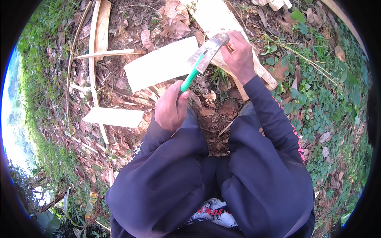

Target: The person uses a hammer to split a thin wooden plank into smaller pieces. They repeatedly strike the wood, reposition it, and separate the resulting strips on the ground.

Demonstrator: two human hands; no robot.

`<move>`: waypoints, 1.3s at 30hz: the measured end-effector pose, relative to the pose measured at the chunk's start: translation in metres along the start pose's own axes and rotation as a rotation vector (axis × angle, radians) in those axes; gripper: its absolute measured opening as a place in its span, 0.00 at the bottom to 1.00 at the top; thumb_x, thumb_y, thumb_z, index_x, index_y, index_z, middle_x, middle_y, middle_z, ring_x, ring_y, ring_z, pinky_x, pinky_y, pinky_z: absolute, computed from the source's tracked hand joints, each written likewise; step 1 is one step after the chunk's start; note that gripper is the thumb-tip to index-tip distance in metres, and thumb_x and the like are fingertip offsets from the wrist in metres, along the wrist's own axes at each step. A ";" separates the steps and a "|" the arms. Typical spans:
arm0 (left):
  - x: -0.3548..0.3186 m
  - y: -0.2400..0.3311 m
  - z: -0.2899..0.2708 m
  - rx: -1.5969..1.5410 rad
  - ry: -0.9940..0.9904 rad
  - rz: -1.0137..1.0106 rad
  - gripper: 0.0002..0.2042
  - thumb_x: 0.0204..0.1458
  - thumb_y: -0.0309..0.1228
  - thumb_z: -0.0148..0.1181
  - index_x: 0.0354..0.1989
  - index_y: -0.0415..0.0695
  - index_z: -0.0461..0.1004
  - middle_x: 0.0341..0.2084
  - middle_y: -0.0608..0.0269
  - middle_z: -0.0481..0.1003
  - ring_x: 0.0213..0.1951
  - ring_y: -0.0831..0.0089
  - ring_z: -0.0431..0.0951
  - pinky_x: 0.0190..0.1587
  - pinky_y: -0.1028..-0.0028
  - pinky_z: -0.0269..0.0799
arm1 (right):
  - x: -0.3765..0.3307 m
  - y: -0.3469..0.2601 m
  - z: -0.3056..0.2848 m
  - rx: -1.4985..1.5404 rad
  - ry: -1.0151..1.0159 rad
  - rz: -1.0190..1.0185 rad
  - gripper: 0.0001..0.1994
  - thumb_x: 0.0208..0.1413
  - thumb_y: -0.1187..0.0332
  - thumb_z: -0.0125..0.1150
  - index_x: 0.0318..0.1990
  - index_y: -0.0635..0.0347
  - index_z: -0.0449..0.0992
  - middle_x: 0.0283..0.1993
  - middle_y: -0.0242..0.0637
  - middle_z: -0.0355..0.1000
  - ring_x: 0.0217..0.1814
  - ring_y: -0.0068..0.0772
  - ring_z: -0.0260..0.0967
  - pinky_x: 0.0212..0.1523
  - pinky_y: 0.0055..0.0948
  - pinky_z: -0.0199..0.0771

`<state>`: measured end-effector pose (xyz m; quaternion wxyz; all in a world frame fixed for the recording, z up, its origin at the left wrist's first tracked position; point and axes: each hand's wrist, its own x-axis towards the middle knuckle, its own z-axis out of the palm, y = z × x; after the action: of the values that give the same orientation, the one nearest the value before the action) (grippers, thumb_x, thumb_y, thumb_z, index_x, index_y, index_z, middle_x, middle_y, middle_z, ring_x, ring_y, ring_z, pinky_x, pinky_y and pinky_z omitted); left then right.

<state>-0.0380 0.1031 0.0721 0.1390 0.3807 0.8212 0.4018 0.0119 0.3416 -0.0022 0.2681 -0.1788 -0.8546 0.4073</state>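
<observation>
My left hand [170, 106] is closed around the green handle [189, 80] of a hand tool with a worn, curved grey metal blade [211, 48]. The tool slants up and to the right, out in front of my knees. At its far, rounded end, my right hand [239, 54] has its fingers curled against the metal. How those fingertips grip is partly hidden. Just beyond and to the left of the blade lies a pale rectangular board [158, 65] on the ground. Below my right hand runs a long light plank [260, 70], which reaches to the top of the view.
Wooden strips [92, 41] lie crossed at the left, with a smaller pale board piece [115, 117] near them. Dry leaves [174, 23] cover the soil around. Green plants [317, 103] grow at the right. My bent knees [262, 158] frame the lower middle.
</observation>
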 end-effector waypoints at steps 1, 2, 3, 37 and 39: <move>0.006 0.004 -0.001 0.053 -0.065 -0.036 0.13 0.62 0.32 0.51 0.49 0.36 0.70 0.26 0.50 0.74 0.26 0.56 0.76 0.31 0.64 0.70 | 0.000 0.002 -0.001 -0.007 -0.031 0.006 0.04 0.46 0.78 0.62 0.30 0.65 0.72 0.37 0.43 0.72 0.44 0.45 0.71 0.45 0.38 0.72; 0.007 0.003 -0.002 0.059 -0.099 -0.062 0.13 0.62 0.32 0.51 0.49 0.36 0.70 0.26 0.50 0.73 0.26 0.55 0.76 0.31 0.64 0.70 | 0.000 0.004 0.000 -0.017 -0.035 -0.001 0.05 0.46 0.79 0.62 0.30 0.65 0.72 0.36 0.43 0.72 0.43 0.45 0.70 0.45 0.38 0.72; 0.008 0.003 -0.003 0.066 -0.134 -0.086 0.13 0.63 0.32 0.51 0.49 0.36 0.70 0.26 0.50 0.73 0.25 0.55 0.76 0.31 0.64 0.70 | 0.000 0.005 0.000 -0.026 -0.036 -0.006 0.05 0.46 0.79 0.62 0.30 0.65 0.72 0.36 0.43 0.72 0.43 0.45 0.70 0.44 0.38 0.72; -0.010 -0.009 -0.019 0.034 -0.197 -0.303 0.14 0.60 0.34 0.52 0.46 0.35 0.70 0.26 0.45 0.74 0.28 0.49 0.77 0.31 0.60 0.70 | -0.263 0.024 -0.190 -0.280 -0.422 0.927 0.22 0.63 0.53 0.51 0.28 0.67 0.68 0.16 0.49 0.60 0.20 0.53 0.58 0.27 0.42 0.59; -0.011 -0.015 -0.019 0.014 -0.183 -0.324 0.14 0.60 0.34 0.52 0.46 0.35 0.70 0.25 0.46 0.74 0.28 0.49 0.77 0.31 0.60 0.70 | -0.256 0.023 -0.200 -0.280 -0.458 0.878 0.23 0.63 0.53 0.52 0.27 0.67 0.68 0.17 0.49 0.60 0.21 0.54 0.58 0.27 0.43 0.58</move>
<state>-0.0487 0.0787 0.0722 0.2734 0.2792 0.8584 0.3323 0.3371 0.3416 0.0041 -0.1490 -0.4611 -0.7820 0.3921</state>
